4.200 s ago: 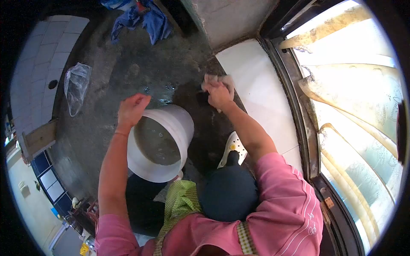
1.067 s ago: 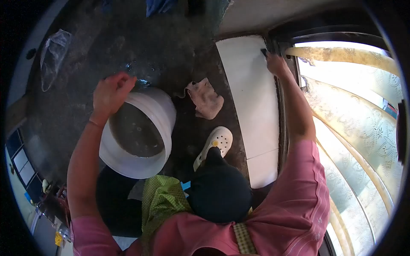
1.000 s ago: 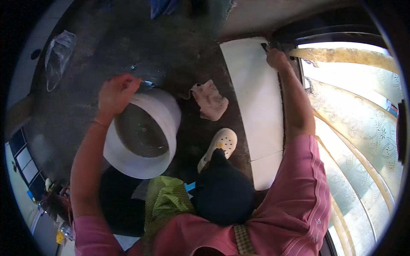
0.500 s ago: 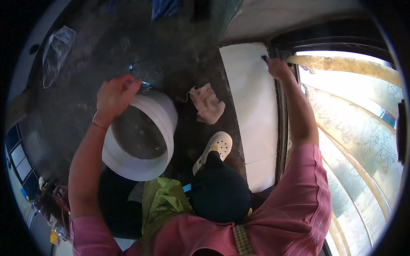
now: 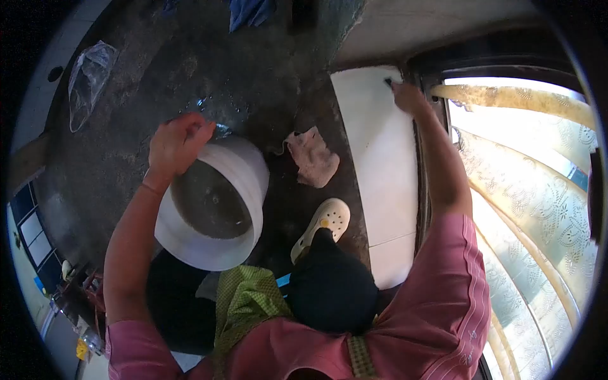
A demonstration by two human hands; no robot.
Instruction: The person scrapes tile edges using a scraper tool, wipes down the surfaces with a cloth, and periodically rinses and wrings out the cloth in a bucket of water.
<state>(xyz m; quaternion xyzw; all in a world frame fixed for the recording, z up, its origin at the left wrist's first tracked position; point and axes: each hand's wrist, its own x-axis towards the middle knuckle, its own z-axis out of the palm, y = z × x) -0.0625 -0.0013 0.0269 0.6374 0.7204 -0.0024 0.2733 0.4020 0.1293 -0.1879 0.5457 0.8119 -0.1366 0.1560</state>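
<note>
My right hand (image 5: 410, 99) is closed around a small dark-ended tool (image 5: 389, 82), its end against the white tile strip (image 5: 377, 152) beside the window; the tool's exact kind is not clear. My left hand (image 5: 180, 144) is at the far rim of a white bucket (image 5: 212, 256), its fingers curled together. Whether they hold the rim or something small is hidden. Cloudy greyish water (image 5: 212, 202) stands inside the bucket. A pinkish-brown rag (image 5: 313, 158) lies crumpled on the dark floor between bucket and tiles.
A cream clog (image 5: 329, 218) is on my foot near the rag. Patterned curtains (image 5: 532, 171) hang at the right. On the dark floor (image 5: 152, 76) lie a clear plastic bag (image 5: 92, 79) and a blue cloth (image 5: 250, 12). A green checked cloth (image 5: 250, 294) hangs by my knee.
My right hand and the tool have shifted very slightly on the upper part of the tile. The whole view has moved a little; the left hand stays at the bucket.
</note>
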